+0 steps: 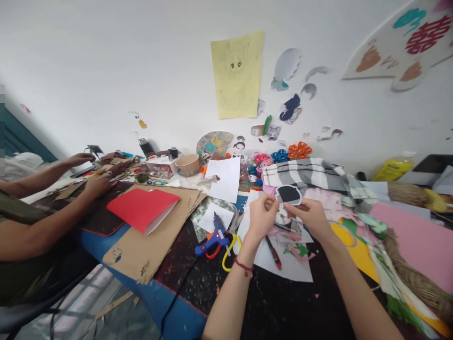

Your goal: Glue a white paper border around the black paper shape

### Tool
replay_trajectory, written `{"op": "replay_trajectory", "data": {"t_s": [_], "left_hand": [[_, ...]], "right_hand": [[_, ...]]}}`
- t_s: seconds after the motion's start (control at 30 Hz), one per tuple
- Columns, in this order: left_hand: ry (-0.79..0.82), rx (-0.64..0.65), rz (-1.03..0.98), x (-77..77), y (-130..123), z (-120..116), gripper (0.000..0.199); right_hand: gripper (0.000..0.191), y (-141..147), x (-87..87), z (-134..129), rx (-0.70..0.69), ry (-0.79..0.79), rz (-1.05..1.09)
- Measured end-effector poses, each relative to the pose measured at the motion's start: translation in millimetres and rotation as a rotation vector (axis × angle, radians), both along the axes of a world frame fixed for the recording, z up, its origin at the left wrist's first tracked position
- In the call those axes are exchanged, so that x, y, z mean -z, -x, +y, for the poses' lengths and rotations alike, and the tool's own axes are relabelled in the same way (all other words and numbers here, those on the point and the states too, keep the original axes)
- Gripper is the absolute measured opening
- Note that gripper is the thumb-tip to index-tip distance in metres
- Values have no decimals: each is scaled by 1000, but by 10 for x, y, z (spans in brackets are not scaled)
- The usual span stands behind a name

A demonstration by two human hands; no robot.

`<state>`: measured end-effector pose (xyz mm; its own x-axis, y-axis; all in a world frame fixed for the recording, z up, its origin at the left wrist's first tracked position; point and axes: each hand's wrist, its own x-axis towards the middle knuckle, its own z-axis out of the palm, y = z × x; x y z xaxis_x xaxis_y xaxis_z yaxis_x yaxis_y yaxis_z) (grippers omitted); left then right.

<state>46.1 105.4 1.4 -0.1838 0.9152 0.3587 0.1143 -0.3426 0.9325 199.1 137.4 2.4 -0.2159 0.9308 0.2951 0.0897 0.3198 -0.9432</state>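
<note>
Between both hands, above the cluttered table, is a small paper cutout (288,194) with a dark grey middle and a white border. My left hand (262,215) pinches its left edge, fingers closed. At its lower right edge, my right hand (308,212) grips it between thumb and fingers. Below the hands lie white paper sheets (283,267), pink and green paper scraps (300,250) and a red and black pen-like tool (273,252). Left of my left wrist are a blue glue gun (216,236) and yellow-handled scissors (230,250).
A red folded card (141,208) rests on brown cardboard (141,252) to the left. Beyond it, a co-worker's hands (97,182) handle materials. Checkered cloth (304,172) and crocheted flowers (279,156) stand at the back. Pink paper (414,241) and twine (410,269) lie right.
</note>
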Motion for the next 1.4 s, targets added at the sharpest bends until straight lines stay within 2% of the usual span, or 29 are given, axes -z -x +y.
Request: {"op": "replay_trajectory", "data": {"t_s": [0.13,0.27,0.47,0.63,0.93,1.17,1.4], "left_hand": [[18,17,-9,171,-31,43,13],[30,54,-29,229,-37,22,19],[90,115,-56,210,-7,-45,25],[163,168,-62,165,-26,-110,29],[190,64,42,174,-66,-160,19],[215,102,-22,172,-71,-184,14],[262,73,-109,191,-95,-184,17]], "right_hand": [[36,-43,201,49,-5,22,1],[34,-85,223,20,-28,37,-6],[29,-94,147,-47,-36,89,23],[27,-138,156,-58,-35,132,21],[19,-150,157,-77,-75,102,-12],[14,-123,169,-86,-80,95,8],[18,-151,186,-78,-132,238,42]]}}
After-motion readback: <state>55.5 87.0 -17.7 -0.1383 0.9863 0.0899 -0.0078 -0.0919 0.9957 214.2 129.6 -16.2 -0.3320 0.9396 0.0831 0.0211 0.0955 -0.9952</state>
